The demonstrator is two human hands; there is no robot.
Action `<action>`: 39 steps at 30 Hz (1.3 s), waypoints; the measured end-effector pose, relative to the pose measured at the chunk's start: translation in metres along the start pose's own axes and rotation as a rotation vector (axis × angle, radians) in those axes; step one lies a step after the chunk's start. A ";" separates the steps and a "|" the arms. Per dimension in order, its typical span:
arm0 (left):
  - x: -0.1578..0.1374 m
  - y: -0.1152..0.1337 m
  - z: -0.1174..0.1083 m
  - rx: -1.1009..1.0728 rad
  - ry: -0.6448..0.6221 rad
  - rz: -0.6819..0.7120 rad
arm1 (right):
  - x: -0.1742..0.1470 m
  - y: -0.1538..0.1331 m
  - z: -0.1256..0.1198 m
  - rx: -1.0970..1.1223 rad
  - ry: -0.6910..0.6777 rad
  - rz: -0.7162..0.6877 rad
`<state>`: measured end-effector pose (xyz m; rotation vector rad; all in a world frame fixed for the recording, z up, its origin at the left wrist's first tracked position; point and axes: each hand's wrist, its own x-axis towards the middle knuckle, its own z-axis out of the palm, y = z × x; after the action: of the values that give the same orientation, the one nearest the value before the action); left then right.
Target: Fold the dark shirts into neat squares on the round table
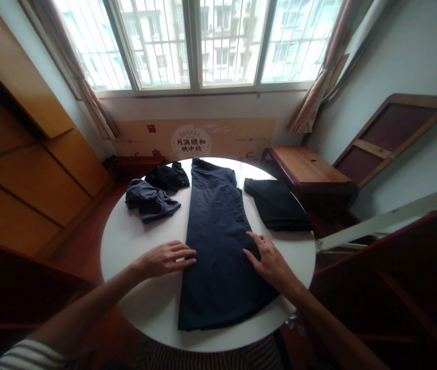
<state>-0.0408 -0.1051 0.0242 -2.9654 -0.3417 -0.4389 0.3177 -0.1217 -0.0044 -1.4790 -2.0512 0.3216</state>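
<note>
Bare surface lies near left hand; ahead of it, crumpled grey garment and black garment. Folded black garment sits ahead of right hand.

Cardboard panel under the window, behind the round table: a round white emblem at ctr carries dark Chinese chars in two rows, "月满颐和" over "映中秋". Small red mark at upper left and fine print at right too small to read.
</note>
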 end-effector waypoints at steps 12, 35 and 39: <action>0.002 0.000 0.002 -0.044 0.027 0.002 | 0.014 -0.005 -0.007 0.160 -0.096 -0.003; 0.033 -0.015 0.017 -0.271 -0.164 -0.104 | -0.032 0.026 -0.062 -0.140 -0.572 -0.507; 0.030 -0.008 0.022 -0.519 -0.031 -0.164 | -0.039 0.022 -0.070 -0.051 -0.589 -0.507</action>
<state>-0.0093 -0.0877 0.0130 -3.4632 -0.5514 -0.5773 0.3842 -0.1599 0.0281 -0.8930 -2.8244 0.5425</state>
